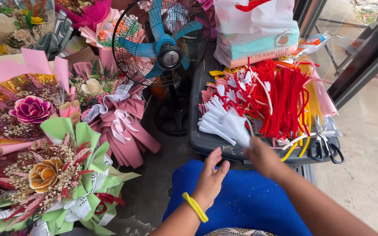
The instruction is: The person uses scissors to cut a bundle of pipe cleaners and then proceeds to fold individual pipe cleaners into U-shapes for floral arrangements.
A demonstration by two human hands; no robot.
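The right hand (263, 158) reaches forward over the near edge of a dark grey plastic lid (206, 142) that serves as a work surface. Its fingers are closed around the near end of a white pipe cleaner piece (237, 127); the grip itself is motion-blurred, so the exact finger placement cannot be determined.

The held piece is white, fuzzy and elongated. It belongs to, or is just leaving, a fan-shaped bundle of white pipe cleaners (217, 116) lying at the left front of the lid. These pieces are short, straight and matte, with their ends spread outward to the left.

The left hand (211, 177) hovers just below the lid edge, over a blue cloth (246, 201) on the person's lap. Its fingers are extended and slightly spread, and it holds nothing. A yellow coiled band (195, 207) sits on the left wrist.

To the right of the white bundle lies a dense pile of red pipe cleaners (281, 100), with yellow ones (305, 126) beneath it. Black-handled scissors (327, 148) rest at the right front corner of the lid.

A blue-bladed electric fan (162, 41) stands left of the lid. Wrapped bouquets occupy the left of the view, including a green-wrapped bouquet (62, 179) and a pink-wrapped bouquet (119, 122).
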